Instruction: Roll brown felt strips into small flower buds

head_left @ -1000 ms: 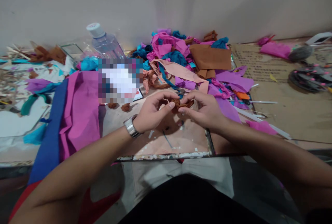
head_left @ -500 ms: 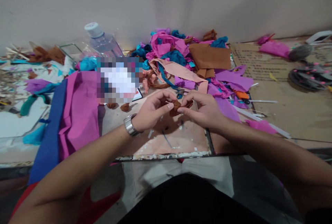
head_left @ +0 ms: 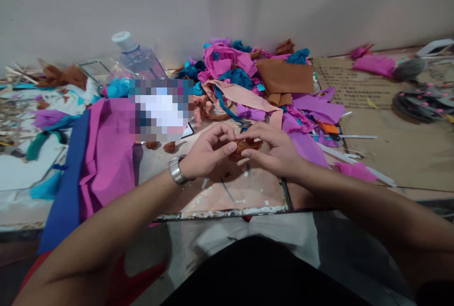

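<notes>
My left hand [head_left: 205, 152] and my right hand [head_left: 275, 150] meet over the middle of the worktable, both pinching a small brown rolled piece of crepe paper [head_left: 246, 145]. Thumbs and forefingers of both hands close on it from either side, a little above the table surface. A metal watch [head_left: 175, 170] sits on my left wrist. Two tiny brown paper rolls [head_left: 161, 145] lie on the table left of my hands.
A heap of pink, teal, purple and brown crepe paper [head_left: 248, 79] lies behind my hands. Folded magenta and blue sheets [head_left: 102, 150] hang over the left edge. A plastic bottle [head_left: 136, 57] stands at the back left. Cardboard [head_left: 386, 131] and a dark wire coil [head_left: 422, 100] lie right.
Both hands stay together on the brown roll; the fingers have shifted slightly, turning and pressing it. The view has tilted a little.
</notes>
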A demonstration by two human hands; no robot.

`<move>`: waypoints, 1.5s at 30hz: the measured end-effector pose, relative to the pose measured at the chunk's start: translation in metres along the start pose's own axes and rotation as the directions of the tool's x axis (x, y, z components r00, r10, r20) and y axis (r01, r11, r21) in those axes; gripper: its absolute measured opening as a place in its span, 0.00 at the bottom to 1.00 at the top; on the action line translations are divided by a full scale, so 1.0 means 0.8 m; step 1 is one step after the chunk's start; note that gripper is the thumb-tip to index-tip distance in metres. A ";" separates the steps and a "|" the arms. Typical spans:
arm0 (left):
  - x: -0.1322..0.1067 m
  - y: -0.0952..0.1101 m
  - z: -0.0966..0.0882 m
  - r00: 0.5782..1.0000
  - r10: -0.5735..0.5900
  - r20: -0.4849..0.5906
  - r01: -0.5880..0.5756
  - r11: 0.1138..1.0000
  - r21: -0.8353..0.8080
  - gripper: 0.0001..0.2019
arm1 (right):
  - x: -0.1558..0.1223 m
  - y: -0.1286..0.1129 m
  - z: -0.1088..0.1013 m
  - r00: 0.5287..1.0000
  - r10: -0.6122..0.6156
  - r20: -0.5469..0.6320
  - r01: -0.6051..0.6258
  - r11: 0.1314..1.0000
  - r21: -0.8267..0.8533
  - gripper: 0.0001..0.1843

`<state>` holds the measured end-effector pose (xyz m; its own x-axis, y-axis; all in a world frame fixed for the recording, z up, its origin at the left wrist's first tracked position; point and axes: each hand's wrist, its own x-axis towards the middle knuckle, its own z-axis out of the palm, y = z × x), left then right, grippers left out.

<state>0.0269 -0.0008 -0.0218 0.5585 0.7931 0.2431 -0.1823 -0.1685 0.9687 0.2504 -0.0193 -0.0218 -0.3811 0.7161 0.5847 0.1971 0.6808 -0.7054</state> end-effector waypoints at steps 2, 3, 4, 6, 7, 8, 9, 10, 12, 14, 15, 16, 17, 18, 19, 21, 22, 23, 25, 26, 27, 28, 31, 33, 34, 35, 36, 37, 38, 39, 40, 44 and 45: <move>-0.001 -0.003 0.000 1.000 0.016 -0.026 -0.015 0.998 0.058 0.14 | 0.000 0.000 0.000 1.000 0.010 -0.013 -0.010 1.000 -0.002 0.14; -0.002 -0.004 0.000 0.998 0.034 -0.047 -0.029 0.994 0.103 0.13 | 0.000 0.000 0.000 1.000 0.017 -0.022 -0.017 1.000 -0.011 0.14; -0.003 -0.006 0.000 0.996 0.059 -0.068 -0.048 0.987 0.156 0.13 | 0.000 0.000 0.000 0.999 0.023 -0.031 -0.024 0.999 -0.025 0.13; -0.005 -0.008 -0.001 0.990 0.110 -0.091 -0.083 0.962 0.259 0.13 | 0.000 0.000 0.000 0.998 0.026 -0.049 -0.029 0.998 -0.060 0.13; -0.006 -0.008 -0.001 0.988 0.123 -0.091 -0.091 0.951 0.296 0.14 | 0.000 0.000 0.000 0.998 0.022 -0.055 -0.027 0.997 -0.079 0.13; -0.007 -0.008 -0.002 0.989 0.122 -0.082 -0.089 0.943 0.319 0.15 | 0.000 0.001 -0.001 0.998 0.016 -0.060 -0.022 0.995 -0.093 0.14; -0.008 -0.007 -0.002 0.992 0.108 -0.070 -0.079 0.940 0.331 0.15 | 0.000 0.001 -0.001 0.998 0.009 -0.061 -0.016 0.995 -0.101 0.14; -0.008 -0.007 -0.002 0.995 0.085 -0.059 -0.061 0.941 0.332 0.15 | 0.000 0.001 -0.001 0.998 0.005 -0.059 -0.011 0.994 -0.105 0.14; -0.008 -0.004 -0.002 0.999 0.040 -0.036 -0.027 0.949 0.315 0.15 | 0.000 0.001 0.000 0.999 0.010 -0.052 -0.015 0.994 -0.108 0.14; -0.007 -0.002 -0.003 1.000 0.007 -0.012 -0.003 0.953 0.304 0.16 | -0.001 0.002 0.000 0.999 0.023 -0.045 -0.027 0.994 -0.108 0.15; -0.006 -0.001 -0.003 1.000 -0.003 -0.003 0.004 0.952 0.305 0.16 | -0.001 0.002 0.000 0.999 0.028 -0.044 -0.032 0.994 -0.109 0.15; -0.006 0.000 -0.003 1.000 -0.009 0.007 0.006 0.951 0.308 0.16 | -0.001 0.002 0.001 0.999 0.031 -0.043 -0.036 0.993 -0.110 0.15; -0.006 0.000 -0.003 1.000 -0.012 0.017 0.006 0.951 0.309 0.16 | -0.002 0.002 0.001 0.999 0.033 -0.042 -0.037 0.993 -0.111 0.16; -0.005 0.000 -0.003 1.000 -0.014 0.027 0.005 0.953 0.303 0.16 | -0.002 0.003 0.001 0.999 0.034 -0.039 -0.039 0.993 -0.112 0.17; -0.006 0.000 -0.003 0.999 -0.016 0.035 0.005 0.957 0.289 0.15 | -0.002 0.003 0.001 0.999 0.036 -0.036 -0.040 0.993 -0.113 0.18; -0.006 -0.001 -0.003 0.999 -0.022 0.037 0.012 0.968 0.251 0.14 | -0.003 0.003 0.001 0.999 0.040 -0.032 -0.043 0.993 -0.108 0.20; -0.006 -0.001 -0.003 0.999 -0.025 0.032 0.017 0.971 0.237 0.14 | -0.003 0.002 0.001 0.999 0.044 -0.031 -0.047 0.994 -0.101 0.21; -0.006 -0.001 -0.003 1.000 -0.024 0.020 0.019 0.972 0.233 0.14 | -0.002 0.001 0.001 0.998 0.047 -0.032 -0.049 0.995 -0.091 0.21; -0.005 0.000 -0.004 1.000 -0.017 -0.003 0.017 0.968 0.249 0.15 | -0.002 0.000 0.000 0.998 0.045 -0.042 -0.047 0.997 -0.065 0.20; -0.005 0.001 -0.004 1.000 -0.011 -0.009 0.013 0.965 0.261 0.15 | -0.002 -0.001 -0.001 0.998 0.037 -0.048 -0.040 0.998 -0.053 0.18; -0.004 0.002 -0.005 1.000 -0.006 -0.013 0.009 0.963 0.270 0.15 | -0.001 -0.002 -0.001 0.998 0.027 -0.053 -0.029 0.999 -0.044 0.17; -0.004 0.003 -0.005 1.000 -0.004 -0.010 0.006 0.962 0.274 0.16 | -0.001 -0.003 -0.001 0.998 0.018 -0.056 -0.020 0.999 -0.038 0.16; -0.002 0.006 -0.005 1.000 0.005 0.011 -0.008 0.964 0.265 0.16 | -0.001 -0.004 -0.002 0.999 0.020 -0.051 -0.022 0.999 -0.029 0.14; -0.002 0.007 -0.005 0.999 0.014 0.034 -0.023 0.965 0.263 0.16 | -0.001 -0.005 -0.002 0.998 0.031 -0.052 -0.032 0.999 -0.016 0.14; -0.002 0.007 -0.005 0.999 0.019 0.047 -0.030 0.964 0.262 0.16 | -0.001 -0.005 -0.001 0.998 0.031 -0.054 -0.031 0.999 -0.008 0.14; -0.002 0.006 -0.005 0.998 0.024 0.059 -0.039 0.964 0.262 0.16 | -0.002 -0.005 -0.001 0.998 0.029 -0.058 -0.029 1.000 -0.001 0.14; -0.002 0.006 -0.006 0.997 0.028 0.074 -0.046 0.964 0.262 0.17 | -0.002 -0.005 -0.001 0.998 0.027 -0.059 -0.026 1.000 0.005 0.14; -0.002 0.005 -0.006 0.995 0.032 0.090 -0.054 0.964 0.260 0.17 | -0.002 -0.005 -0.001 0.998 0.026 -0.061 -0.025 1.000 0.009 0.15; -0.002 0.005 -0.006 0.994 0.038 0.103 -0.064 0.964 0.259 0.17 | -0.002 -0.005 -0.001 0.998 0.027 -0.061 -0.027 1.000 0.011 0.15; -0.002 0.005 -0.006 0.993 0.045 0.113 -0.073 0.962 0.263 0.17 | -0.002 -0.005 -0.001 0.998 0.028 -0.062 -0.028 1.000 0.013 0.15; -0.002 0.004 -0.007 0.992 0.049 0.119 -0.080 0.960 0.270 0.17 | -0.002 -0.005 -0.001 0.998 0.028 -0.061 -0.027 1.000 0.014 0.15; -0.003 0.004 -0.006 0.994 0.056 0.095 -0.081 0.952 0.295 0.16 | -0.002 -0.006 -0.001 0.998 0.005 -0.061 -0.004 1.000 0.011 0.11; -0.003 0.004 -0.006 0.995 0.054 0.082 -0.077 0.949 0.305 0.16 | -0.002 -0.007 -0.001 0.998 -0.002 -0.065 0.003 1.000 0.007 0.10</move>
<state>0.0209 -0.0001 -0.0192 0.6121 0.7323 0.2985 0.0311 -0.3995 0.9162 0.2509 -0.0239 -0.0184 -0.3225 0.7230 0.6109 0.1897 0.6817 -0.7066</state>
